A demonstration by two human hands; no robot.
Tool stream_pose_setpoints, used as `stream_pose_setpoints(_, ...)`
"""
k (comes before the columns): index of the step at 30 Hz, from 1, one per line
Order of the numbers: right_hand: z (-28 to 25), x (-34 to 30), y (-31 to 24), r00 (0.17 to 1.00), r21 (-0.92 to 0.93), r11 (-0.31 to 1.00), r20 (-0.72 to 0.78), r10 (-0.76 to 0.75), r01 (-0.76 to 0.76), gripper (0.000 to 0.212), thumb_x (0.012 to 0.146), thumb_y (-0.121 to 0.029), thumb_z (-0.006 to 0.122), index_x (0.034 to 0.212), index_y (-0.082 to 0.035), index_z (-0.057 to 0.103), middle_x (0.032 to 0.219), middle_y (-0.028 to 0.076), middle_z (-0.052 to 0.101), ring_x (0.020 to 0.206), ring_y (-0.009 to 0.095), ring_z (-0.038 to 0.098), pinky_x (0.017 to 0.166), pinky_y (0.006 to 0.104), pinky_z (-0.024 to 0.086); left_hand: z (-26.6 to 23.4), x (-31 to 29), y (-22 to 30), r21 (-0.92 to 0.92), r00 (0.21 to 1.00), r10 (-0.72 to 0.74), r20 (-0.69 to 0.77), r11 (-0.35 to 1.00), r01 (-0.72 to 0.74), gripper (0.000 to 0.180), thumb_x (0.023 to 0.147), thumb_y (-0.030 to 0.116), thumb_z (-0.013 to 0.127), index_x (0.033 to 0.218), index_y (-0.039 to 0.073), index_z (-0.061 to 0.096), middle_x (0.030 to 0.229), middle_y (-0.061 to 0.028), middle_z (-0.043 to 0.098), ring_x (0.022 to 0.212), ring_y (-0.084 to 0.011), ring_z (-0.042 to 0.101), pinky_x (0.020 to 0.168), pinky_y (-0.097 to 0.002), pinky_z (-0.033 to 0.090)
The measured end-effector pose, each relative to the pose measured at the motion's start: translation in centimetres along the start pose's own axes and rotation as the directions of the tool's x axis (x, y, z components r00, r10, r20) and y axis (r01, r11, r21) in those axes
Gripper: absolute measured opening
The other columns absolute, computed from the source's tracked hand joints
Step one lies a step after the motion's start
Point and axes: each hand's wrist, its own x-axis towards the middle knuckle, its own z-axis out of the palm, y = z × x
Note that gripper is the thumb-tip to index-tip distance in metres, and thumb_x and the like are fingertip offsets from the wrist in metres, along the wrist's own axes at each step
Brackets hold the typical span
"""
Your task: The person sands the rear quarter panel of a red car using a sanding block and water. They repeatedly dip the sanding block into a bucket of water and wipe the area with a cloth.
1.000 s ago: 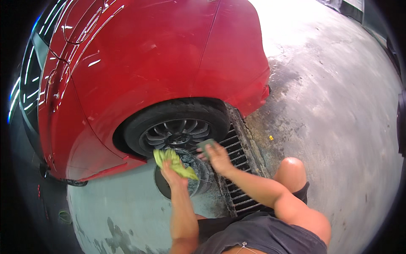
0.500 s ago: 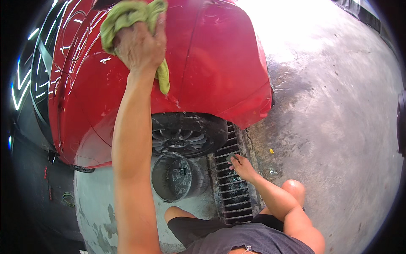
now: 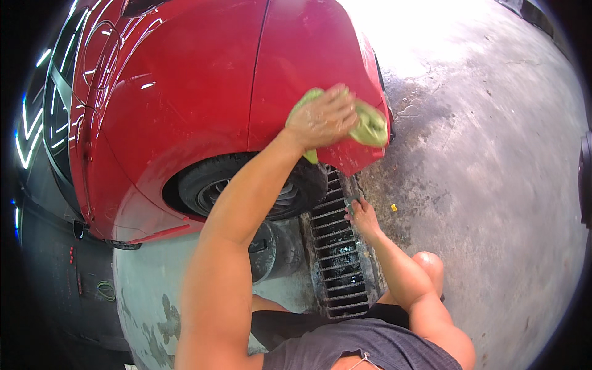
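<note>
My left hand [image 3: 324, 120] presses a lime-green cloth [image 3: 371, 126] against the corner panel of a red car [image 3: 197, 80]. The cloth bunches out past the fingers on the right, and a fold hangs below the palm. The hand is a little blurred by motion. Lower down, my right hand [image 3: 365, 217] pinches a small dark grey, flat piece [image 3: 351, 201] above the edge of a floor grate; its exact kind is too small to tell. The car's black tyre [image 3: 311, 188] is partly hidden behind my left forearm.
A dark bucket [image 3: 264, 253] stands below the wheel, half hidden by my left arm. The metal drain grate [image 3: 339, 271] runs between my knees toward the car. A yellow scrap [image 3: 393, 208] lies on the concrete floor [image 3: 487, 185]. At far left is a coiled hose [image 3: 106, 290].
My left hand has swept the cloth right and downward across the car, from the upper panel to the corner. My right hand has shifted slightly up and right with the grey piece.
</note>
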Motion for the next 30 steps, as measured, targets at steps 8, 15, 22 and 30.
stream_pose_setpoints(8, 3.8, -3.2, -2.4, 0.958, 0.597, 0.764, 0.272, 0.094, -0.245, 0.045, 0.116, -0.046, 0.043, 0.135, -0.007, 0.057, 0.116, 0.012, 0.070, 0.095, 0.028, 0.074, 0.077, 0.0438, 0.062, -1.4, -6.1, 14.1, -0.644, 0.638, -0.736, 0.227, 0.378, 0.665, 0.038, 0.074, 0.033, 0.087, 0.096, 0.007, 0.071, 0.086, -0.0118, 0.067, 0.086, -0.0328, 0.066, 0.079, -0.0448, 0.054)
stream_pose_setpoints(15, 5.9, -7.6, -4.9, 0.991, 0.779, 0.617, 0.038, 0.127, -0.109, 0.049, 0.115, -0.047, 0.038, 0.147, -0.012, 0.055, 0.137, 0.010, 0.067, 0.124, 0.028, 0.067, 0.105, 0.0478, 0.056, -4.2, -8.5, 22.7, -0.613, 0.296, -0.601, 0.743, -0.432, 0.661, 0.042, 0.084, 0.027, 0.088, 0.116, 0.006, 0.072, 0.151, -0.0287, 0.056, 0.135, -0.0375, 0.058, 0.113, -0.0461, 0.045)
stream_pose_setpoints(22, 8.8, -17.1, -10.8, 0.957, 0.670, 0.721, -0.052, 0.284, -0.178, 0.050, 0.112, -0.023, 0.056, 0.155, -0.001, 0.042, 0.142, 0.010, 0.062, 0.127, 0.023, 0.064, 0.109, 0.0394, 0.053, -15.5, -9.2, 16.0, 0.129, -0.043, 0.142, 0.989, -0.966, -0.223, 0.050, 0.088, 0.019, 0.085, 0.132, 0.010, 0.063, 0.151, -0.0207, 0.059, 0.132, -0.0352, 0.064, 0.113, -0.0519, 0.051)
stream_pose_setpoints(30, 11.4, -26.3, -27.9, 0.977, 0.867, 0.494, -0.046, 0.208, -0.064, 0.035, 0.114, -0.031, 0.052, 0.134, -0.004, 0.064, 0.130, 0.011, 0.073, 0.120, 0.027, 0.071, 0.108, 0.0445, 0.055, -23.4, -8.7, 1.1, 0.202, 0.023, 0.244, 0.969, -0.743, -0.638, 0.036, 0.092, 0.031, 0.062, 0.115, 0.003, 0.067, 0.119, -0.0228, 0.071, 0.107, -0.0449, 0.071, 0.103, -0.0657, 0.056)
